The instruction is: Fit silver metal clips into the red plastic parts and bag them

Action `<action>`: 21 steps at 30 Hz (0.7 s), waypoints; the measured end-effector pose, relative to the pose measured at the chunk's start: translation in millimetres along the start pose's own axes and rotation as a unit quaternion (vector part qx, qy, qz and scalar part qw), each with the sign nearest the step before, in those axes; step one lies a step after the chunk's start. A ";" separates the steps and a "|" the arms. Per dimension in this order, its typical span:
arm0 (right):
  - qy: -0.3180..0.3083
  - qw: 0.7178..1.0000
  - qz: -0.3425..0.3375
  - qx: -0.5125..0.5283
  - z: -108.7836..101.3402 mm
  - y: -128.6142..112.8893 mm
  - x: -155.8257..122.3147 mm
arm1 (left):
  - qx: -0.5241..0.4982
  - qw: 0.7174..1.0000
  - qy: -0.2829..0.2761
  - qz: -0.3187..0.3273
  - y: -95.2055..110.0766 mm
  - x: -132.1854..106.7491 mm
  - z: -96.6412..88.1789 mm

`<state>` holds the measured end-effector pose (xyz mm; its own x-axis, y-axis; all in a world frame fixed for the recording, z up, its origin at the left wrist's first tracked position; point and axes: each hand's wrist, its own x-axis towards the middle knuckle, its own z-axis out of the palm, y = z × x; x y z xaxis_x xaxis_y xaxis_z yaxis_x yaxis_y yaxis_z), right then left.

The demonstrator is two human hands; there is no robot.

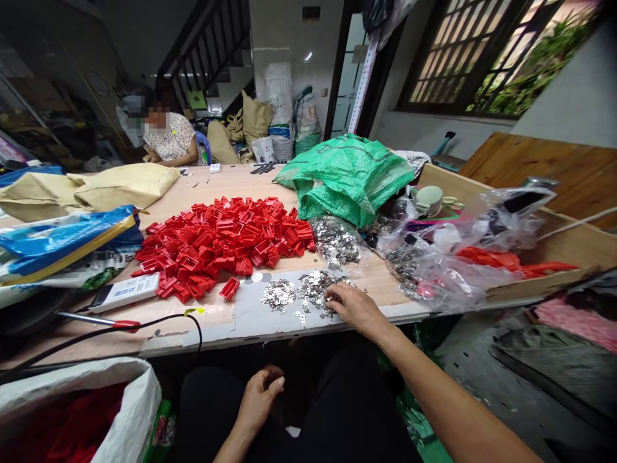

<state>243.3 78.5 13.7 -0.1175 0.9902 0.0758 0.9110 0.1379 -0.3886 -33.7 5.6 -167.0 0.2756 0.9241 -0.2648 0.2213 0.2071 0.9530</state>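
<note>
My right hand (354,307) reaches onto the table edge, fingers curled down into a heap of small shiny metal pieces (308,290) on a grey card. What the fingers pinch is too small to name. My left hand (259,393) rests low over my lap, below the table, fingers loosely curled; whether it holds anything is hidden. A big pile of red plastic clips (226,241) lies on the table to the left of the metal pieces, one clip (230,287) lying apart near the card.
A green sack (347,177), clear plastic bags of metal parts (434,263), a white remote (126,292), a black cable (144,321) and a blue bag (62,241) crowd the wooden table (216,318). A white sack (96,405) stands at lower left. Another person (168,138) sits at the far end.
</note>
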 end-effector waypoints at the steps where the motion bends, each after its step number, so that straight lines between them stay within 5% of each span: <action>1: -0.002 1.000 0.000 0.001 0.1 0.4 0.5 | -0.001 1.000 0.000 0.000 0.2 0.0 0.0; 14: 0.012 0.999 -0.014 0.028 -5.8 -8.8 -3.8 | -0.017 1.000 0.006 -0.016 2.9 -1.8 -0.7; 21: 0.075 0.996 -0.007 0.041 -9.4 -13.2 -7.9 | -0.054 0.998 0.035 -0.026 -16.4 2.7 1.2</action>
<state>235.9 68.7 26.9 -0.0638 0.9744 0.2156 0.8734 0.1590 -0.4603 -35.5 4.3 -183.6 0.2005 0.9304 -0.3070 0.1301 0.2853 0.9496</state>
